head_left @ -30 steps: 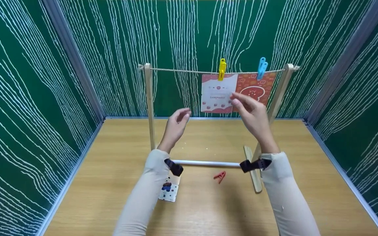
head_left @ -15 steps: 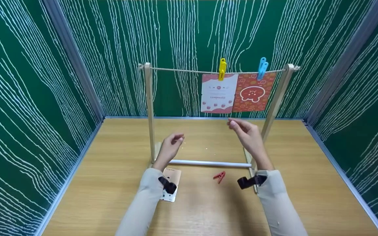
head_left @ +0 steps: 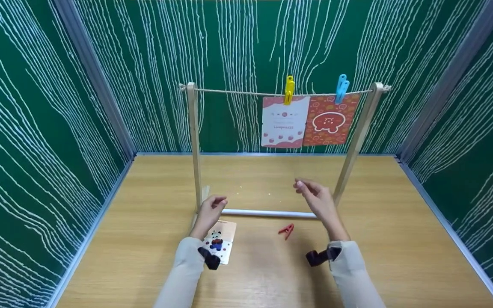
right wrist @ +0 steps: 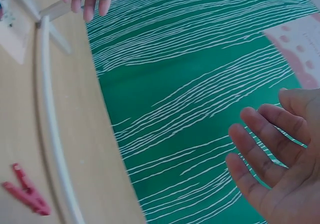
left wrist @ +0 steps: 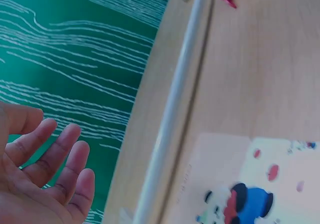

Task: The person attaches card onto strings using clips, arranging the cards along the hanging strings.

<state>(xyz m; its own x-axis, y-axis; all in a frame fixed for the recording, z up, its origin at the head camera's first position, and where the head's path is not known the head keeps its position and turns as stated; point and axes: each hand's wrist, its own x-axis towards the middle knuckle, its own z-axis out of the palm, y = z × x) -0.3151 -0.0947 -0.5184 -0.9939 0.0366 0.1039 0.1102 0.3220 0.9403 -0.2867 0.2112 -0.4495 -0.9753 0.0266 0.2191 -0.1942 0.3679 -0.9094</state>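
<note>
My left hand (head_left: 209, 212) is in the air above the left end of the white rod, its fingers relaxed and nothing in them. Close to it, a card with a panda picture (head_left: 223, 239) lies on the table, partly covered by my wrist. My right hand (head_left: 317, 201) hovers over the rod's right end, loosely bent and empty; the right wrist view shows its fingers (right wrist: 267, 149) spread apart. Between the hands lies a red clothespin (head_left: 287, 231). On the line, a yellow clothespin (head_left: 289, 90) grips a pink-and-white strawberry card (head_left: 284, 128), and a blue clothespin (head_left: 342, 89) grips a red card (head_left: 330, 122).
A wooden frame with two posts, the left post (head_left: 194, 141) and the right post (head_left: 360, 137), carries the string (head_left: 238, 91). The white rod (head_left: 268, 212) joins them low down. Green walls (head_left: 161, 64) with white streaks enclose the table (head_left: 400, 231).
Both hands have come down and back from the hanging cards, the left also shifting a little leftward. More of the red card and the panda card shows. Cards and clothespins stay put.
</note>
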